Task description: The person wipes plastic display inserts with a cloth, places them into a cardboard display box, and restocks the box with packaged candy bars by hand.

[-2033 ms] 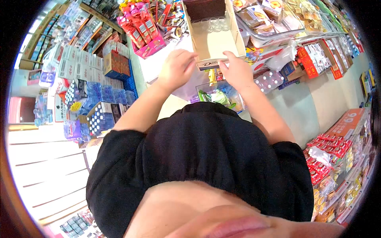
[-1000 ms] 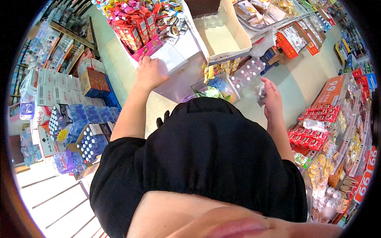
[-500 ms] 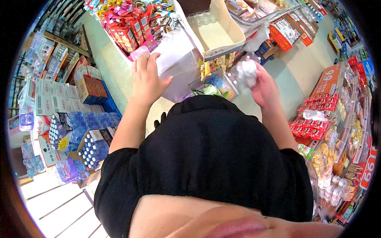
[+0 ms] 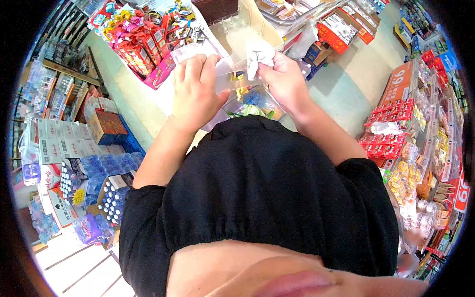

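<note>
My left hand [image 4: 195,94] has its fingers curled over a clear plastic container [image 4: 225,69], with the thumb at the near side. In my right hand [image 4: 287,81] a crumpled white cloth [image 4: 260,57] is pinched, close to the container's right end. Just beyond my hands is a cream cardboard display box [image 4: 269,24] with clear plastic cups inside. To the left of my left hand, a pink box [image 4: 161,72] borders a pile of red snack packets [image 4: 136,54]. Green and yellow packets [image 4: 247,106] show below and between my hands.
Stacked white cartons [image 4: 64,141] and bottled drinks [image 4: 111,200] stand on the left. Shelves with red packets [image 4: 388,133] and an orange price sign [image 4: 396,84] line the right. At the upper right, a red box [image 4: 336,32] holds white packs.
My right hand has come left and up with the white cloth, close to my left hand. My left hand has closed over the clear container, which is now lifted and tilted. The view has shifted.
</note>
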{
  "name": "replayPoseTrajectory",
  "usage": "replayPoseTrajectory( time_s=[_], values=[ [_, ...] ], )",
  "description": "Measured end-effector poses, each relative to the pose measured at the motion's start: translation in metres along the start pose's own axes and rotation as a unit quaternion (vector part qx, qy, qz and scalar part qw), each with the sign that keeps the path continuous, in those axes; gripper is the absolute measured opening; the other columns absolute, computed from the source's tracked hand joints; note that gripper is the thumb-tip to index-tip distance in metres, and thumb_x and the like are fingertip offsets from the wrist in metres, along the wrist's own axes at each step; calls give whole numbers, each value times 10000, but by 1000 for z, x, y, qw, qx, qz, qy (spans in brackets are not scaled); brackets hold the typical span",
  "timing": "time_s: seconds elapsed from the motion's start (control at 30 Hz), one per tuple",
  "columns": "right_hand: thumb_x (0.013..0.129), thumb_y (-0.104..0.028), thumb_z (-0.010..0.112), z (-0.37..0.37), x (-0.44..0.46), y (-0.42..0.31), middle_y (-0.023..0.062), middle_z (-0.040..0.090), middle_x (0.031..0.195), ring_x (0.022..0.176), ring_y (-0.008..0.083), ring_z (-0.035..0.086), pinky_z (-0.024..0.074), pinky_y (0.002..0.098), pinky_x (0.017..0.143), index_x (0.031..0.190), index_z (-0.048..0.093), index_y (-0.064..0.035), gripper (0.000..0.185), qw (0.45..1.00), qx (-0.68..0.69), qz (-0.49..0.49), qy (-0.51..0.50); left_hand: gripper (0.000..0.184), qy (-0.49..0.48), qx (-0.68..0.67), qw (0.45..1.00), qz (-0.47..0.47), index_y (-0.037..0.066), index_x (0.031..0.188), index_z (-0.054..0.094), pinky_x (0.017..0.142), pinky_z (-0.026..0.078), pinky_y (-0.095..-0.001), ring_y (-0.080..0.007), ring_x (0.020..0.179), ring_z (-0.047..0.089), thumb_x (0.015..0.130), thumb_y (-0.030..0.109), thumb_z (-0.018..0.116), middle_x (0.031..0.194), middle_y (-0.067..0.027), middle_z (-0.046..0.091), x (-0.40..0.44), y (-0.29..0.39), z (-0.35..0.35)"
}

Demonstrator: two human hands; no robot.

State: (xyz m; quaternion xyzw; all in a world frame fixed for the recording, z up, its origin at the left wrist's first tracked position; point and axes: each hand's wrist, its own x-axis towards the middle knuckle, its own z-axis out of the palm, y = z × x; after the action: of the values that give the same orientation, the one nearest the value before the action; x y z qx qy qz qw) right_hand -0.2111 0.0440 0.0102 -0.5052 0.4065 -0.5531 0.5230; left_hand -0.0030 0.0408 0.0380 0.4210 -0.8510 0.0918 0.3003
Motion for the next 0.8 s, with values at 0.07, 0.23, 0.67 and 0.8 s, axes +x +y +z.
replayPoseTrajectory(
  time_s=[0.07, 0.23, 0.67, 0.8],
  values=[
    [977, -61, 568, -10, 7, 10, 70, 680, 1116, 999, 134, 636, 504, 289, 889, 1212, 604, 25, 253, 999, -29, -6, 37, 775, -7, -7, 1000, 12, 76, 1251, 546, 979, 356, -434, -315, 1113, 487, 564, 229, 870, 1180, -121, 527, 1, 3, 6],
    [978, -136, 602, -18, 17, -9, 79, 694, 1088, 965, 152, 655, 518, 294, 867, 1171, 630, 18, 249, 993, 72, 2, 96, 782, -48, -28, 996, 69, 74, 1273, 541, 950, 366, -425, -322, 1105, 485, 572, 217, 857, 1198, -115, 521, -1, 15, 11],
    [882, -33, 633, -34, 6, -23, 73, 720, 980, 846, 136, 662, 523, 293, 765, 1100, 665, 23, 227, 964, -256, -11, 75, 760, -133, -7, 979, 156, 101, 1310, 538, 974, 352, -440, -296, 1170, 470, 610, 199, 819, 1227, -74, 520, 12, 5, 22],
    [873, -77, 644, -48, 18, -10, 114, 731, 927, 787, 189, 680, 526, 341, 725, 989, 688, 40, 171, 949, -276, -51, 144, 767, -91, 33, 981, 168, 109, 1335, 521, 1003, 337, -449, -298, 1206, 452, 634, 199, 817, 1256, -70, 517, 18, -2, 29]
  ],
)
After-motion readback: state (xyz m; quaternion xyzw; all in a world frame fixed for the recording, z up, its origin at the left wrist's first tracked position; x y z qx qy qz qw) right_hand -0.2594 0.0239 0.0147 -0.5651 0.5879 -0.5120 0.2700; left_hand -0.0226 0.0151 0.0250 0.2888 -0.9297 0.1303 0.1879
